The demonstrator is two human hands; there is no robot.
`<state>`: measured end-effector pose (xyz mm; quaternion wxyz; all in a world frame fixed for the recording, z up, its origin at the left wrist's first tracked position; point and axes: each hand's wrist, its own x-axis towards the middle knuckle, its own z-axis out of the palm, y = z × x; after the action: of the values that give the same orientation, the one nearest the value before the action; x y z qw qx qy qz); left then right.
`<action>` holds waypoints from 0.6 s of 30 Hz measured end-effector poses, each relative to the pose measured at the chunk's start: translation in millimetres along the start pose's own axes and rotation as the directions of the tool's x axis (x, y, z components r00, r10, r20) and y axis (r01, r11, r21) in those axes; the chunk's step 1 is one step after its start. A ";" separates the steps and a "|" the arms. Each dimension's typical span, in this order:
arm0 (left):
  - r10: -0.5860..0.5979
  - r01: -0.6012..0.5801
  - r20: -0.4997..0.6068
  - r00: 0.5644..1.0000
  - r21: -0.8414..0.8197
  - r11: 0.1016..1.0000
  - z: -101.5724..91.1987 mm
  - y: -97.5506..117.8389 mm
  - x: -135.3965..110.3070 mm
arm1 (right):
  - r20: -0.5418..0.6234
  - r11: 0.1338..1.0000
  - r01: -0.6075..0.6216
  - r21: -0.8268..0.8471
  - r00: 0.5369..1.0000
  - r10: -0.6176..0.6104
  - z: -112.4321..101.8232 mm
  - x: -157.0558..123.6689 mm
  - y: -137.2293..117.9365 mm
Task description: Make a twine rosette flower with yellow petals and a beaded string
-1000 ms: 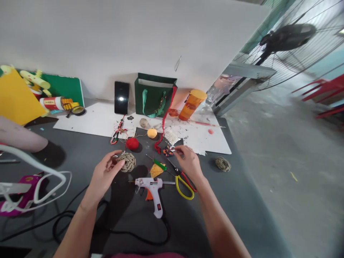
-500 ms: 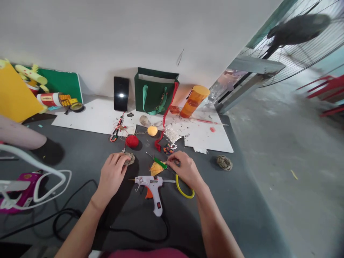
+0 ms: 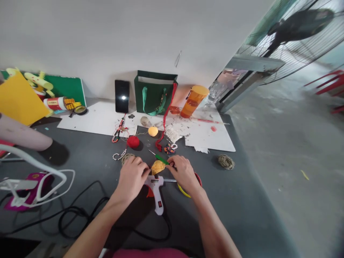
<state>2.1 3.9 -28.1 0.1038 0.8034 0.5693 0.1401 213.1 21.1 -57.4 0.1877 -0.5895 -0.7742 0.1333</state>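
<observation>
My left hand (image 3: pixel 133 177) lies knuckles up with curled fingers, its tips against a yellow-orange scrap (image 3: pixel 157 167); what it holds is hidden. A coiled rope disc (image 3: pixel 127 157) peeks out just beyond it. My right hand (image 3: pixel 183 172) is pinched at the end of a green-handled tool (image 3: pixel 161 158), right of the scrap. It covers most of the scissors (image 3: pixel 186 194), whose yellow and red loops stick out. A white glue gun (image 3: pixel 156 190) lies between my wrists on the grey table (image 3: pixel 242 200).
Behind the hands lie a red pompom (image 3: pixel 133 142), a yellow pompom (image 3: pixel 153 131), bead strings (image 3: pixel 118 133) and white sheets (image 3: pixel 91 118). A green bag (image 3: pixel 154 94), phone (image 3: pixel 122 96) and orange bottle (image 3: pixel 193 102) stand at the wall. Rope coil (image 3: pixel 226 162) right; another person's arm (image 3: pixel 21 134), pink device (image 3: pixel 29 184) and black cable (image 3: pixel 80 218) left.
Both hands have drawn inward and toward me, meeting at the yellow-orange scrap. My left hand moved right off the rope disc; my right came back from the beaded piece onto the scissors.
</observation>
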 end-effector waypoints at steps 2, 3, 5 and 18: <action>-0.027 0.027 0.047 0.999 0.016 1.000 7.9 9.0 7.5 | -0.029 1.000 -0.015 0.008 0.999 0.015 -1.8 1.0 2.5; -0.044 0.043 0.059 0.997 0.016 0.999 11.5 11.8 10.5 | -0.046 1.000 -0.027 0.011 0.999 0.028 -2.4 1.8 4.5; -0.066 0.065 0.077 0.995 0.014 0.998 16.8 14.4 14.7 | -0.084 0.998 -0.057 0.016 0.995 0.058 -2.4 4.0 9.7; -0.058 0.333 0.387 0.920 -0.695 0.637 -11.7 -6.5 25.3 | -0.074 0.919 0.201 0.340 0.980 -0.187 -20.3 2.6 -19.4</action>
<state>0.3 30.0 -16.5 0.5334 0.6325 0.5195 0.2136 204.8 18.1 -30.6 0.3158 -0.4705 -0.7894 0.2360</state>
